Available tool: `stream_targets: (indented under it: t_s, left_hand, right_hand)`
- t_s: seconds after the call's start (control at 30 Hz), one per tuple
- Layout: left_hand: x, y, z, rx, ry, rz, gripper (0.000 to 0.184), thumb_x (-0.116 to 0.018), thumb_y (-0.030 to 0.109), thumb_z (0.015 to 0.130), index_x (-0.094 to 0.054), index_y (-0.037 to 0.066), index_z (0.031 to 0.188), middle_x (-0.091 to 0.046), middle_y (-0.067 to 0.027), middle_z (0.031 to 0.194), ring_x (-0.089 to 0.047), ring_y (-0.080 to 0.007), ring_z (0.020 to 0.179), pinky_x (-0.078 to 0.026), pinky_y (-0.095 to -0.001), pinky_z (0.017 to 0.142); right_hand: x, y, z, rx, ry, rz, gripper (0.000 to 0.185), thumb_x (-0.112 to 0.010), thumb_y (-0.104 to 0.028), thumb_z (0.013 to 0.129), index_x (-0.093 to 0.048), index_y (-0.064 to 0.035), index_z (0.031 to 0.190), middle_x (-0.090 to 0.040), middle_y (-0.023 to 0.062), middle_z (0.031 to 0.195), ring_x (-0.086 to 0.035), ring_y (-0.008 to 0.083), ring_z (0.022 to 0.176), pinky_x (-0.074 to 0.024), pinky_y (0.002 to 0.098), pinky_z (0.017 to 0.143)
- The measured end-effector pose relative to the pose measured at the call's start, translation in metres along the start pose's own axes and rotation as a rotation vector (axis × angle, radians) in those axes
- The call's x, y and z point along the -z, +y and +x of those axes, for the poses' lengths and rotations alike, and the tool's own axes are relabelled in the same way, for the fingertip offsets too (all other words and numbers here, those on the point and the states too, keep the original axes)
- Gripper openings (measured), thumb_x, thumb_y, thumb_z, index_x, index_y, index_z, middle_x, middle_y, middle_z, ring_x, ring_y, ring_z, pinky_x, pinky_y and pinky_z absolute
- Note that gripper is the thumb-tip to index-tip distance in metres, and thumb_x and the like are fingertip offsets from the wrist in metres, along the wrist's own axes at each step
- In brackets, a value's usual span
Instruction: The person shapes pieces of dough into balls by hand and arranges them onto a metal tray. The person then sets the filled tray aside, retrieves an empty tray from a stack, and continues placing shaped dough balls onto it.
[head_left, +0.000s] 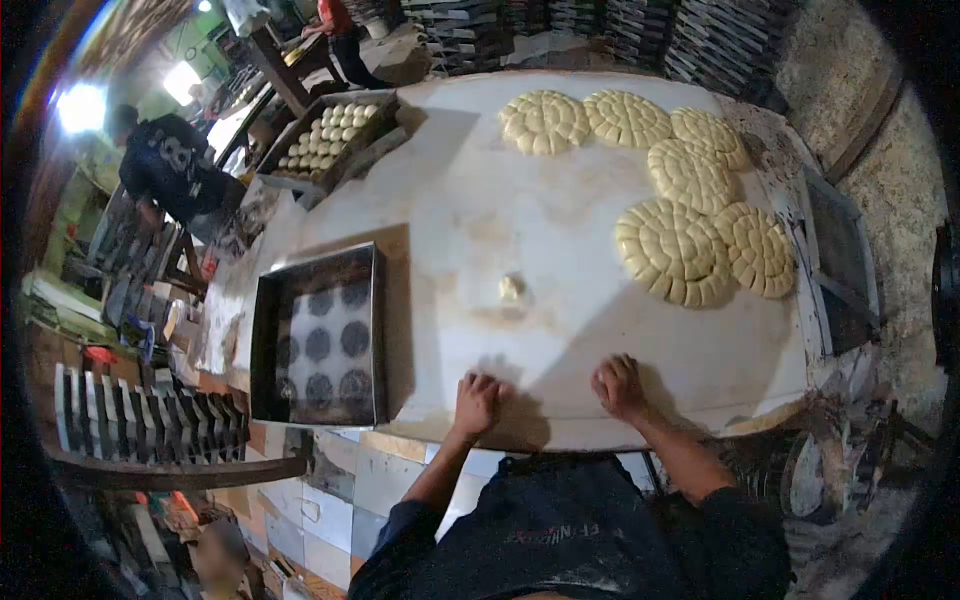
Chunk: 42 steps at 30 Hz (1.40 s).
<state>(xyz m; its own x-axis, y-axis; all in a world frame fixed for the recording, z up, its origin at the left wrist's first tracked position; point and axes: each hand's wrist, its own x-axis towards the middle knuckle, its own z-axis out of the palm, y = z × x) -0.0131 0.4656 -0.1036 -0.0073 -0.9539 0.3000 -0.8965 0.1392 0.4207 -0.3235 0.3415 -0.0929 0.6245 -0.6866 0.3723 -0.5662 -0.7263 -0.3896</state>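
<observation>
My left hand (481, 403) is over the near edge of the pale work table (450, 220), its fingers curled; whether anything is inside them I cannot make out. To its right, my right hand (619, 387) is also curled above the table top, with its contents hidden. Beyond and between the hands lies a small lump of dough (511, 289), touched by neither. Several scored, round spreads of dough (674, 252) lie at the far right of the table, away from my right hand.
A dark-rimmed tray (380, 340) with round dark marks stands left of my left hand. Behind it, a wooden box (388, 112) holds rows of dough balls. Screened frames (842, 250) lean at the right edge. A person in dark clothes (175, 165) stands at the far left.
</observation>
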Motion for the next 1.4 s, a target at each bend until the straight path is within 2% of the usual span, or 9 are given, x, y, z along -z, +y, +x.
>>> stream_targets:
  t_s: [0.17, 0.37, 0.53, 0.67, 0.7, 0.87, 0.93, 1.17, 1.4]
  left_hand:
    - [0.035, -0.031, 0.026, 0.169, -0.05, 0.097, 0.043, -0.067, 0.033, 0.072, -0.058, 0.008, 0.105, -0.052, -0.0151, 0.104, -0.045, -0.0388, 0.098, -0.035, -0.0513, 0.087]
    - [-0.024, 0.042, 0.127, 0.488, 0.208, -0.397, 0.02, -0.068, 0.019, 0.081, -0.058, 0.005, 0.091, -0.058, -0.0124, 0.091, -0.05, -0.0354, 0.091, -0.041, -0.0434, 0.082]
    - [-0.005, 0.035, 0.046, 0.048, -0.041, 0.008, 0.019, -0.067, 0.014, 0.076, -0.059, 0.008, 0.092, -0.06, -0.0112, 0.097, -0.054, -0.0336, 0.096, -0.042, -0.047, 0.083]
    - [-0.003, -0.053, 0.03, 0.449, 0.061, -0.199, 0.024, -0.072, 0.016, 0.07, -0.06, 0.01, 0.09, -0.061, -0.0088, 0.095, -0.055, -0.0313, 0.094, -0.042, -0.0447, 0.079]
    - [0.025, -0.032, 0.086, 0.243, 0.063, 0.13, 0.025, -0.073, 0.016, 0.069, -0.061, 0.01, 0.09, -0.062, -0.0082, 0.093, -0.055, -0.0302, 0.092, -0.042, -0.0438, 0.078]
    - [-0.015, 0.022, 0.112, 0.433, 0.171, -0.298, 0.026, -0.072, 0.012, 0.069, -0.062, 0.008, 0.092, -0.06, -0.0138, 0.098, -0.053, -0.0364, 0.094, -0.046, -0.0436, 0.082]
    - [-0.005, 0.033, 0.078, 0.222, 0.101, -0.049, 0.025, -0.071, 0.006, 0.069, -0.062, 0.008, 0.092, -0.062, -0.0127, 0.097, -0.055, -0.0358, 0.094, -0.046, -0.0435, 0.085]
    - [0.012, -0.072, 0.069, 0.23, 0.209, 0.175, 0.017, -0.069, 0.015, 0.072, -0.061, 0.009, 0.084, -0.06, -0.0108, 0.085, -0.055, -0.033, 0.087, -0.041, -0.0454, 0.083]
    - [-0.022, -0.005, 0.074, 0.388, 0.084, -0.465, 0.029, -0.056, 0.002, 0.081, -0.06, 0.007, 0.109, -0.059, -0.0145, 0.113, -0.053, -0.0352, 0.106, -0.042, -0.0433, 0.095]
  right_hand:
    - [0.035, 0.04, 0.02, 0.073, -0.114, 0.007, 0.029, -0.067, -0.027, 0.078, -0.055, -0.0031, 0.088, -0.053, 0.0159, 0.094, -0.048, 0.0388, 0.096, -0.0316, 0.0572, 0.094]
    - [-0.023, -0.012, 0.086, 0.037, -0.017, 0.105, 0.025, -0.061, -0.022, 0.079, -0.057, 0.0009, 0.088, -0.055, 0.0186, 0.091, -0.051, 0.0378, 0.095, -0.0326, 0.0564, 0.101]
    - [-0.008, 0.022, 0.03, 0.421, -0.186, 0.103, 0.013, -0.06, -0.016, 0.075, -0.06, -0.0026, 0.076, -0.057, 0.0148, 0.082, -0.055, 0.0326, 0.085, -0.0428, 0.05, 0.095]
    - [0.013, 0.06, 0.086, 0.092, 0.015, 0.094, 0.013, -0.057, -0.009, 0.074, -0.052, 0.001, 0.078, -0.05, 0.0182, 0.079, -0.05, 0.0389, 0.088, -0.0375, 0.0545, 0.098]
    - [0.004, 0.054, 0.102, 0.084, 0.009, 0.095, 0.013, -0.057, -0.009, 0.074, -0.052, 0.001, 0.078, -0.05, 0.0182, 0.079, -0.05, 0.0389, 0.088, -0.0375, 0.0545, 0.098]
    - [-0.023, 0.011, 0.095, 0.073, -0.051, 0.121, 0.014, -0.056, -0.013, 0.077, -0.055, 0.0003, 0.079, -0.053, 0.0172, 0.082, -0.051, 0.0378, 0.09, -0.0364, 0.0542, 0.099]
    - [-0.015, 0.01, 0.069, 0.232, -0.147, 0.097, 0.012, -0.057, -0.015, 0.077, -0.058, -0.0028, 0.078, -0.056, 0.0147, 0.082, -0.053, 0.0356, 0.09, -0.0404, 0.0521, 0.096]
    - [-0.009, 0.059, 0.128, 0.025, 0.1, -0.025, 0.012, -0.056, -0.007, 0.077, -0.05, -0.0003, 0.085, -0.051, 0.0192, 0.088, -0.049, 0.0408, 0.09, -0.0416, 0.0501, 0.085]
    - [-0.048, -0.017, 0.102, -0.233, 0.178, 0.117, 0.009, -0.055, -0.007, 0.082, -0.053, -0.0014, 0.089, -0.054, 0.0185, 0.095, -0.05, 0.0383, 0.097, -0.0373, 0.0487, 0.091]
